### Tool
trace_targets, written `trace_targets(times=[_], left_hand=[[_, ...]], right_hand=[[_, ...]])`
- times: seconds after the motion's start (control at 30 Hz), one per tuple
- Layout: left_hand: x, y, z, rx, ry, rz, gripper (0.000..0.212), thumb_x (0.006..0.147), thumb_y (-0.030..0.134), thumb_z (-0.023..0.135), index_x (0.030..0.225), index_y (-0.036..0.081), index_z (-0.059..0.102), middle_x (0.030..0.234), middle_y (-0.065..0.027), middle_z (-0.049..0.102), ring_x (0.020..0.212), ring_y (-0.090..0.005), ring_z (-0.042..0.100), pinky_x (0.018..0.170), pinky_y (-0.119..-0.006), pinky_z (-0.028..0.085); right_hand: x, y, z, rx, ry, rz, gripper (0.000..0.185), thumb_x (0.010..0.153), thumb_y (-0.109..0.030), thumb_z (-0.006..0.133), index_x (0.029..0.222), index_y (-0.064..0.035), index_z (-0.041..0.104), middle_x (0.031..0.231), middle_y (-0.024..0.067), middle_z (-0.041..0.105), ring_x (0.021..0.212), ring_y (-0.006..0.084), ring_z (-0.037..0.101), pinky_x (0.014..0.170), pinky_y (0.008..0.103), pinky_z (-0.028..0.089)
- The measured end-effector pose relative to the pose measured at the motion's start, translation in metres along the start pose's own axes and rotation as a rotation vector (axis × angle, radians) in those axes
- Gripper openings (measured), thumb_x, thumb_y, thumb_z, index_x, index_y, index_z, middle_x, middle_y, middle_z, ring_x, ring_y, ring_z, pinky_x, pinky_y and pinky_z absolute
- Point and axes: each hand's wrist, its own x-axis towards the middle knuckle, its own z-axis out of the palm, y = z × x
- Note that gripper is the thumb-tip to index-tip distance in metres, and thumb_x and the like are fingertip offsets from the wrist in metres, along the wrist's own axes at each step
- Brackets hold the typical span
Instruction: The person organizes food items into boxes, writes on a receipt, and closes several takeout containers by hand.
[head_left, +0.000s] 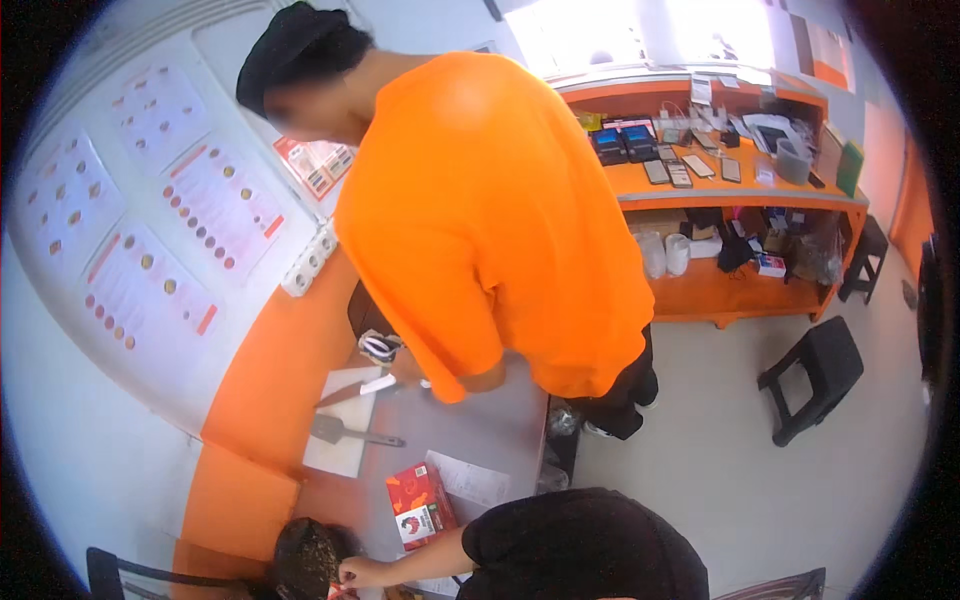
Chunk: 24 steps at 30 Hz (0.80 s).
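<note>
My right hand (364, 572), at the end of a black-sleeved arm, pinches a small red-and-white item (339, 591) that the picture's lower edge partly cuts off. Close by on its left is a dark, round, speckled object (306, 559), perhaps a pan or pot. A red box with printing (422, 499) lies on the grey table (457, 420) just beyond my forearm. Printed paper (471, 478) lies flat beside the box. My left hand is out of view.
A person in an orange shirt (487, 210) leans over the table, a white-handled knife (360, 390) at their hand. A grey spatula (352, 433) rests across a white cutting board (330, 456). Behind stand an orange counter (720, 199) with phones and a black stool (814, 379).
</note>
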Motion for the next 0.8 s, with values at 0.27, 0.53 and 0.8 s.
trace_targets(times=[0.27,0.53,0.8], left_hand=[[0.0,-0.006,0.011,-0.073,-0.099,0.032,0.018,0.082,0.004,0.053,0.097,-0.005,0.058,0.088,-0.0191,0.059,0.079,-0.0288,0.053,0.074,-0.035,0.043],[-0.009,0.003,0.022,-0.147,-0.177,0.039,0.03,0.082,0.003,0.05,0.111,-0.003,0.053,0.104,-0.0184,0.056,0.099,-0.0297,0.05,0.089,-0.035,0.039],[-0.012,-0.002,-0.029,-0.157,-0.181,-0.04,0.034,0.084,0.004,0.05,0.117,-0.002,0.052,0.11,-0.0169,0.057,0.105,-0.0271,0.052,0.091,-0.033,0.039]], right_hand=[[-0.001,-0.006,0.002,0.036,0.073,-0.081,0.015,0.071,-0.015,0.067,0.068,-0.004,0.058,0.074,0.011,0.057,0.073,0.028,0.057,0.065,0.0383,0.044],[-0.01,-0.014,-0.032,-0.033,0.039,-0.032,0.008,0.073,-0.008,0.065,0.075,-0.0021,0.06,0.083,0.0101,0.057,0.077,0.0261,0.058,0.068,0.0358,0.047],[0.0,-0.041,-0.034,0.224,-0.037,0.193,0.019,0.078,-0.02,0.068,0.079,-0.0042,0.06,0.081,0.0074,0.058,0.074,0.023,0.054,0.068,0.0349,0.045]])
